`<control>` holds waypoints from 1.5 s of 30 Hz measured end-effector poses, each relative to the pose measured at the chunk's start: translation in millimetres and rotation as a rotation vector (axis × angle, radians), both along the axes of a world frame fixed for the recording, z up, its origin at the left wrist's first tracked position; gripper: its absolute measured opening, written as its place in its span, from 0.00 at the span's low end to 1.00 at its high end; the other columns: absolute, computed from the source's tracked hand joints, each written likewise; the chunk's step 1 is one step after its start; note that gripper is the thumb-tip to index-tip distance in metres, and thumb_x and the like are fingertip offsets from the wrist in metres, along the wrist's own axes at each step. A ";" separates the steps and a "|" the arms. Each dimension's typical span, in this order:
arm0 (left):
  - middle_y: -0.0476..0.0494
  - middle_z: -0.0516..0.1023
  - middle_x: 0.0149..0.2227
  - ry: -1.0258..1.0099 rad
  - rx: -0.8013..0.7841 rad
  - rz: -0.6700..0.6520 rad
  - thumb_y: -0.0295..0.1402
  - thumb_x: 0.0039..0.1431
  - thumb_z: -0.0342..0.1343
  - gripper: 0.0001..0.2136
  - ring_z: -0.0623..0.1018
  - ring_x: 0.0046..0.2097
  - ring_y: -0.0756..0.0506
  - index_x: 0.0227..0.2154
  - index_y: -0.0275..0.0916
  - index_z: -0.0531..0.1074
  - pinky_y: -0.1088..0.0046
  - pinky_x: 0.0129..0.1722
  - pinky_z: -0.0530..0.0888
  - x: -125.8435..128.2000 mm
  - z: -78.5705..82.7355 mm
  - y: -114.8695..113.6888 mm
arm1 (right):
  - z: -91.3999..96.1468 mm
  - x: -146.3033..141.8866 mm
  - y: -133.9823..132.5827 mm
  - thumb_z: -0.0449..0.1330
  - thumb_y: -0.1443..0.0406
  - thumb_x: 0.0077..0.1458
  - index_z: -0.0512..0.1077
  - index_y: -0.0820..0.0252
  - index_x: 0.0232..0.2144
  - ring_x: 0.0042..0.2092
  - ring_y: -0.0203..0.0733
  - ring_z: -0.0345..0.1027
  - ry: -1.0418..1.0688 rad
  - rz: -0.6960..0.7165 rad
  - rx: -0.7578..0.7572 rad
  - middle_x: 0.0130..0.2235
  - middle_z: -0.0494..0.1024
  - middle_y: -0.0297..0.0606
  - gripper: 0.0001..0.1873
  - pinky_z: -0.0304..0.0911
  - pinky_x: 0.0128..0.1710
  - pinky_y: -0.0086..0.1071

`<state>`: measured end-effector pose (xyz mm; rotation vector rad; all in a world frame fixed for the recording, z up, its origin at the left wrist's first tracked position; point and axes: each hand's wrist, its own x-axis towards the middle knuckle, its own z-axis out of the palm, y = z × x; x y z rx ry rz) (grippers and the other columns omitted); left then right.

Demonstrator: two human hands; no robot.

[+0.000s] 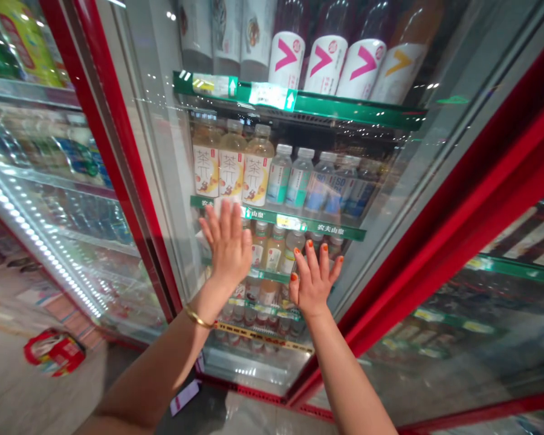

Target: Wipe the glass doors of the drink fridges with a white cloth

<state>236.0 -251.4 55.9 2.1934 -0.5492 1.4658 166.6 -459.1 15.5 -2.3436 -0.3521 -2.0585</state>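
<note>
In the head view, a tall drinks fridge with a glass door [156, 151] and red frames stands before me. My left hand [229, 244] is raised with fingers stretched, a little blurred, over the left side of the glass; a gold bangle [199, 316] circles that wrist. Further right, my right hand [315, 281] has its fingers spread and orange nails, at or near the glass. Whether either palm touches the pane, I cannot tell. Behind the glass are tea bottles [231, 166], blue-labelled bottles [320, 184] and large white-labelled bottles [324, 63] on green-edged shelves [344, 109].
Another lit fridge [68, 254] stands at the left, and a further glass-fronted one [457, 338] lies to the right beyond a thick red frame [435, 205]. A red package [54, 352] and a small white-and-purple box [185, 397] are on the floor.
</note>
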 end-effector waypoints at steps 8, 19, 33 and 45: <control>0.60 0.56 0.80 -0.155 0.399 -0.201 0.36 0.75 0.50 0.35 0.33 0.82 0.49 0.80 0.54 0.46 0.57 0.81 0.29 -45.4 -49.3 -25.7 | 9.5 -22.5 -25.6 0.53 0.68 0.66 0.47 0.55 0.80 0.82 0.56 0.42 0.092 0.131 0.073 0.82 0.50 0.49 0.44 0.53 0.77 0.61; 0.62 0.65 0.76 -0.120 0.545 -0.368 0.34 0.71 0.52 0.32 0.48 0.81 0.51 0.76 0.62 0.58 0.66 0.82 0.39 -42.4 -43.7 -74.7 | -8.2 -10.9 -48.9 0.43 0.60 0.69 0.43 0.60 0.81 0.83 0.55 0.34 -0.161 0.099 -0.016 0.83 0.43 0.46 0.42 0.42 0.79 0.66; 0.38 0.80 0.63 -0.130 0.699 -0.389 0.44 0.75 0.50 0.20 0.79 0.63 0.44 0.55 0.38 0.80 0.57 0.66 0.78 -35.9 -22.2 -65.8 | -7.9 -10.7 -45.9 0.48 0.58 0.67 0.43 0.58 0.81 0.82 0.71 0.33 -0.060 -0.009 0.072 0.82 0.45 0.52 0.45 0.40 0.73 0.82; 0.47 0.50 0.82 -0.045 0.229 -0.073 0.55 0.70 0.57 0.43 0.34 0.83 0.36 0.80 0.56 0.44 0.41 0.81 0.34 -18.6 -40.6 -23.2 | 9.8 -11.9 -29.9 0.63 0.43 0.63 0.45 0.47 0.81 0.81 0.79 0.33 0.038 -0.277 0.009 0.83 0.35 0.52 0.54 0.37 0.69 0.87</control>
